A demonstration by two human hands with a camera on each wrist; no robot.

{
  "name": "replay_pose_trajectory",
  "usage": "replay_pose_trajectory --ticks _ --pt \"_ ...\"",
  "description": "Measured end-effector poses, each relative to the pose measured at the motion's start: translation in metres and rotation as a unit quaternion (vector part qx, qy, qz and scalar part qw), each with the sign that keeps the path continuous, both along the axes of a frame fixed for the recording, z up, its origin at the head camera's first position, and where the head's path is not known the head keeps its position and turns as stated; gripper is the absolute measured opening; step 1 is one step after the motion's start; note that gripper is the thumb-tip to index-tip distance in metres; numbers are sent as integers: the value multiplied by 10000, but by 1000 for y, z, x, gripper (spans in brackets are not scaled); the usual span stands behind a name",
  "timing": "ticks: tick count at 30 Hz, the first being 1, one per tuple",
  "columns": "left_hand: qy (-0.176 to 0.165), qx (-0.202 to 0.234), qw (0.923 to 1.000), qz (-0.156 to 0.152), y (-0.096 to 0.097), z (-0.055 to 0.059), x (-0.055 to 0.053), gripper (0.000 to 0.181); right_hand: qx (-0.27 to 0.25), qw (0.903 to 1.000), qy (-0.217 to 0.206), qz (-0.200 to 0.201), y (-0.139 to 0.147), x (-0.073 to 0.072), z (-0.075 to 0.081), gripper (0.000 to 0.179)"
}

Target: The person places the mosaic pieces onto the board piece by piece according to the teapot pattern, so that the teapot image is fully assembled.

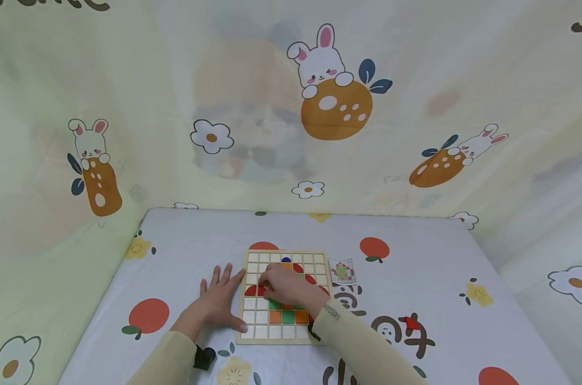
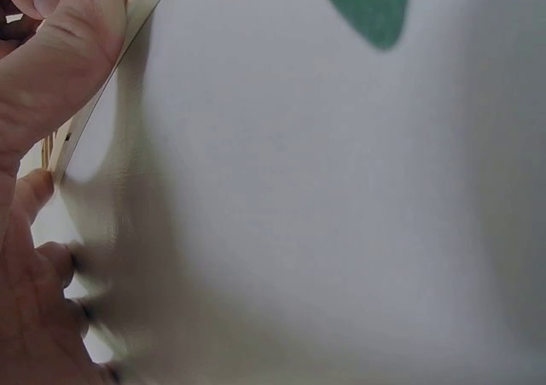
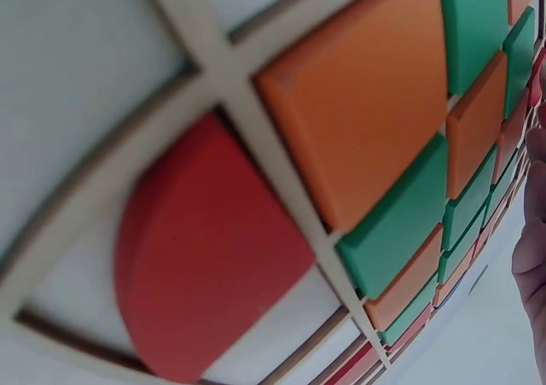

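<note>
A square wooden grid board point(image 1: 272, 342) lies on the table with coloured tiles in some cells. My left hand point(image 1: 219, 299) spreads its fingers along the board's left side, thumb on the near left rim. In the left wrist view the thumb point(image 2: 64, 69) presses the wooden edge. Reaching across the grid, my right hand point(image 1: 291, 286) pinches a red tile, largely hidden by the fingers, at the left-middle cells. Beside it lies a rounded red tile point(image 1: 250, 291). Orange tiles point(image 3: 367, 103) and green tiles point(image 3: 401, 218) fill the middle, with another rounded red tile point(image 3: 205, 248) close to the right wrist.
A small printed card point(image 1: 343, 271) with a coloured pattern lies against the board's right side. Farther right is a loose red piece point(image 1: 411, 323). A dark blue tile point(image 1: 286, 260) sits in the far row. Patterned cloth point(image 1: 252, 198) hangs behind and beside the table.
</note>
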State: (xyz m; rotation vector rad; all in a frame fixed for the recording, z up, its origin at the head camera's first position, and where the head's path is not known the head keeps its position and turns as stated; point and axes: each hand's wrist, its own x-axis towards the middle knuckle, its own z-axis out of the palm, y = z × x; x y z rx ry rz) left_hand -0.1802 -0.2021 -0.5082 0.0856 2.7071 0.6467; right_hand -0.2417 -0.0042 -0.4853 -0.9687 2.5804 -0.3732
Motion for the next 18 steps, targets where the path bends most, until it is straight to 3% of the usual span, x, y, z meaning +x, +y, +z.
replay_pose_trajectory --ticks 7,18 --pt "4 54 10000 12 0 1 0 126 -5 9998 146 -146 3 1 -1 18" --pt "-39 116 9999 18 0 4 1 126 -267 9994 125 -159 9 1 -3 21"
